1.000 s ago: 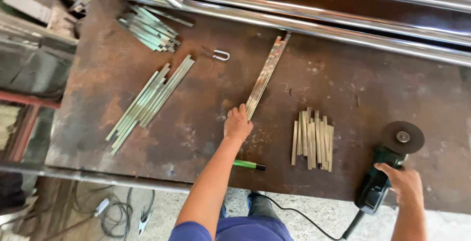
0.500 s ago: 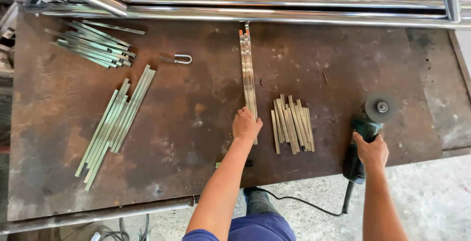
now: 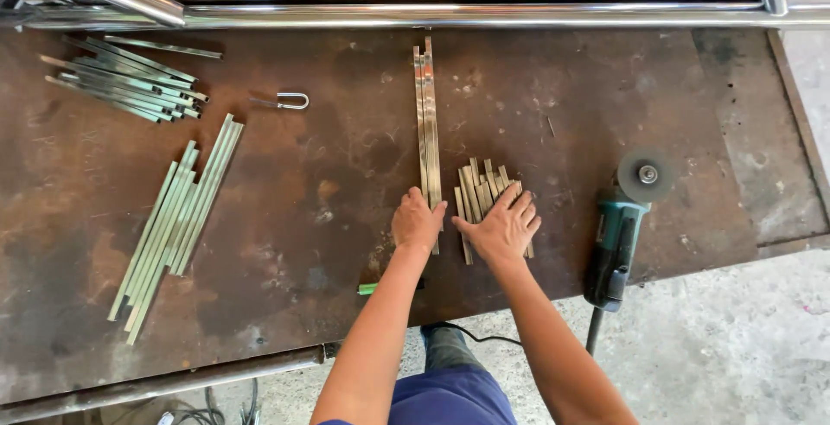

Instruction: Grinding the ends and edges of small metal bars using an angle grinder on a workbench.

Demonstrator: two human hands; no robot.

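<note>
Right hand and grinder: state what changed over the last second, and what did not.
The right hand let go of the angle grinder, which now lies alone on the table, and moved left to lie flat, fingers spread, on the pile of short metal pieces. The left hand stayed on the near end of the long metal strips. The bundles of rods at the left did not shift.

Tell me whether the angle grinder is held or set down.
Set down: the angle grinder lies on the table, and the right hand rests on short metal strips.
</note>
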